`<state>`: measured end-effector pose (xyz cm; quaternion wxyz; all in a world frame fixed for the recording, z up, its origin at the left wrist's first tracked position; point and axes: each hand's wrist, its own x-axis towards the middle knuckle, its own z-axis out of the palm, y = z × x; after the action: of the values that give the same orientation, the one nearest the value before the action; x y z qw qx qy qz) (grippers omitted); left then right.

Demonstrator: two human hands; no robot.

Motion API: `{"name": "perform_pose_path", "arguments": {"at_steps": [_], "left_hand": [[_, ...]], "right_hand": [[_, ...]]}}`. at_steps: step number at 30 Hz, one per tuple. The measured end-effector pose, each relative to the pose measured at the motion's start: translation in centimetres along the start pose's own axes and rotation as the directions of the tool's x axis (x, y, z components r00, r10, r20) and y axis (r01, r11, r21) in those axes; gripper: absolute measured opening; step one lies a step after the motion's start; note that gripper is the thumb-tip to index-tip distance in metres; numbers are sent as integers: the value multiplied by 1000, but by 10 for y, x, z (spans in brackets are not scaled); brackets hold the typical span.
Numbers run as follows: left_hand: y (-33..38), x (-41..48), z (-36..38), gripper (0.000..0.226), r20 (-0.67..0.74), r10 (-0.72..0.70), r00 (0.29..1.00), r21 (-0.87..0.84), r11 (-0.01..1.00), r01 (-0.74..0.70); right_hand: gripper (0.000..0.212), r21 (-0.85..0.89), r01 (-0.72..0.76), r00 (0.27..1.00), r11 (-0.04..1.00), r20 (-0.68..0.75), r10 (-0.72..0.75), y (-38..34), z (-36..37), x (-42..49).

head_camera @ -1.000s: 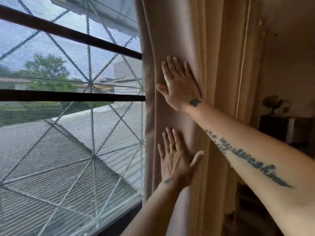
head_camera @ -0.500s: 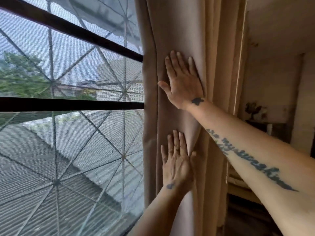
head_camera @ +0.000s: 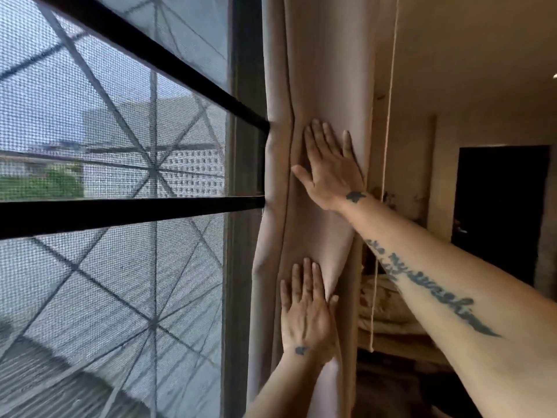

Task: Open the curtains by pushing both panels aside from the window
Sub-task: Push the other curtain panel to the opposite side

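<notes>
A beige curtain panel (head_camera: 325, 70) hangs bunched into narrow folds just right of the window frame (head_camera: 241, 146). My right hand (head_camera: 330, 167) lies flat on the fabric at mid height, fingers spread and pointing up. Lower down, my left hand (head_camera: 306, 315) presses flat on the same panel, fingers together. Neither hand grips the cloth. The window (head_camera: 120, 191) to the left is uncovered, with mesh and dark bars. No second panel is in view.
A thin cord (head_camera: 387, 146) hangs beside the curtain's right edge. Behind it a low surface holds crumpled cloth (head_camera: 388, 309). A dark doorway (head_camera: 500, 212) stands at the right in a dim room.
Both hands have pushed the curtain panel further right; the dark vertical window frame is now exposed and the folds are tighter. My view has turned right, showing the doorway.
</notes>
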<state>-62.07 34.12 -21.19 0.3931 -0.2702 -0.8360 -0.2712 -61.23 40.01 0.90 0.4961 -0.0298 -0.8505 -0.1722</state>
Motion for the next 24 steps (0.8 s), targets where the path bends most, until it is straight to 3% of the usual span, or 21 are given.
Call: {"name": "perform_pose_path", "arguments": {"at_steps": [6, 16, 24], "left_hand": [[6, 28, 36, 60, -31, 10, 999, 88, 996, -7], [15, 65, 94, 57, 145, -73, 987, 149, 987, 51], [13, 85, 122, 62, 154, -126, 980, 233, 968, 88]], "right_hand": [[67, -29, -6, 1000, 1000, -18, 6, 20, 35, 10], [67, 150, 22, 998, 988, 61, -31, 63, 113, 22], [68, 189, 95, 994, 977, 30, -103, 76, 145, 31]]}}
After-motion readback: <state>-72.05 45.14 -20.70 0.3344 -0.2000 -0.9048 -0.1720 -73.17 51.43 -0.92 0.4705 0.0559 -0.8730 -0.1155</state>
